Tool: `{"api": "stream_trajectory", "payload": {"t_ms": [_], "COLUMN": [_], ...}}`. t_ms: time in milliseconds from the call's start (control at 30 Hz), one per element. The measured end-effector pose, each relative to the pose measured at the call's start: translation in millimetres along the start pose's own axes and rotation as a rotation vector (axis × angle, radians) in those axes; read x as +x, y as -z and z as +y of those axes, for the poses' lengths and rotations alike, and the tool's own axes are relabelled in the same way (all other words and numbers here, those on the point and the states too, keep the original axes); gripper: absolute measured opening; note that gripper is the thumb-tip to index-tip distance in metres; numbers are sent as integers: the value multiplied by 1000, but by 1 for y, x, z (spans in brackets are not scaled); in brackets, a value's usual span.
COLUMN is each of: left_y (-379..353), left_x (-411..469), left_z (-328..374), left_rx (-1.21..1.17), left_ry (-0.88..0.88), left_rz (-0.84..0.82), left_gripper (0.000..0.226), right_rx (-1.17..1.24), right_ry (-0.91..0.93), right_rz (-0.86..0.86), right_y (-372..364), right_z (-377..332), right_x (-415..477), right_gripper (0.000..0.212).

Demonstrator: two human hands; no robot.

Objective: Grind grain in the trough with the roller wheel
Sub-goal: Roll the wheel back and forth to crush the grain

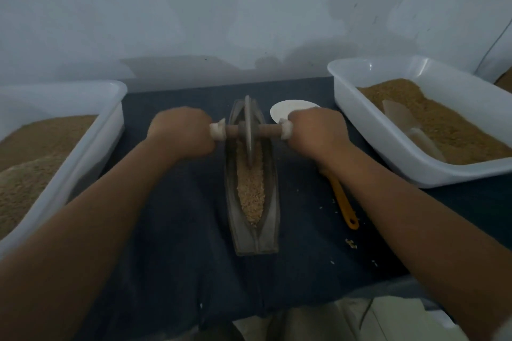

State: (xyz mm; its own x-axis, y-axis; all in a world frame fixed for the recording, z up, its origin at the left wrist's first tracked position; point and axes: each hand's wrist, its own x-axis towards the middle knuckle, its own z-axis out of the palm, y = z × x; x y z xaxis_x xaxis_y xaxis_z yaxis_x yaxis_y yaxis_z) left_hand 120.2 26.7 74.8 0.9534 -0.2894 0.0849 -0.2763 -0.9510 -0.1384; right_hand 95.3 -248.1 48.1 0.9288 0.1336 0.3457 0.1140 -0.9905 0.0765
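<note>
Nearest me, at lower centre, the blunt end of the trough (253,235) rests on the dark cloth (171,230), running straight away toward the top of the frame. The grain (250,194) fills its channel from the near tip up to the wheel, and to my eye it looks coarse and only partly broken, so I judge there is a good deal of grinding left.

A few kernels (351,243) have spilled on the cloth at lower right, near a yellow-handled tool (345,202). That tells me to hold the strokes inside the channel.

Further up, the roller wheel (250,130) stands upright in the far half of the trough, its rim down in the grain. My left hand (180,133) and right hand (315,133) are each wrapped tight round a padded end of the axle (268,130), one on either side of the trough.

To do this well I would press down evenly through both fists so the disc does not tilt against a wall. I would draw it back along the full bed toward the near tip, slowing before the end so it does not ride out.

Behind my right hand lies a white dish (288,109). Two white tubs of grain flank the work, the left tub (109,124) and the right tub (374,141), the latter with a scoop (407,122) in it.
</note>
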Motion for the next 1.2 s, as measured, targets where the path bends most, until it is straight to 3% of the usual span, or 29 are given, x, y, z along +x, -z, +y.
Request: {"api": "stream_trajectory", "payload": {"t_ms": [100,233,333,433,500,600,767,933,1033,1200], "left_y": [-1,-9,-18,-25,-21,-11,-23,-24,-16,-3], "left_x": [3,-41,-68,-51,-24,2,-39,-74,-40,9], "left_z": [1,-13,-16,-14,-10,-3,-11,-18,-11,-2], "left_rx": [-11,-164,-233,-227,-190,-142,-182,-170,-104,-19], "left_ry": [1,-143,-181,-121,-18,77,-40,-181,-103,-6], "left_rz": [22,-223,-283,-232,-105,32,-55,-139,-81,40], "left_gripper": [25,21,24,25,25,26,24,27,28,23], "right_rx": [17,26,38,89,67,49,39,58,19,-25], "right_ry": [-26,119,257,177,85,93,136,222,77,-47], "right_rz": [-8,-99,29,14,1,94,-31,45,-49,19], "right_y": [3,9,10,7,3,10,11,11,2,-8], "right_z": [-3,9,14,10,6,-2,6,11,6,-1], "right_x": [5,-38,-62,-36,-7,15,-23,-67,-37,8], "right_gripper": [31,27,26,28,28,49,29,29,32,32]}}
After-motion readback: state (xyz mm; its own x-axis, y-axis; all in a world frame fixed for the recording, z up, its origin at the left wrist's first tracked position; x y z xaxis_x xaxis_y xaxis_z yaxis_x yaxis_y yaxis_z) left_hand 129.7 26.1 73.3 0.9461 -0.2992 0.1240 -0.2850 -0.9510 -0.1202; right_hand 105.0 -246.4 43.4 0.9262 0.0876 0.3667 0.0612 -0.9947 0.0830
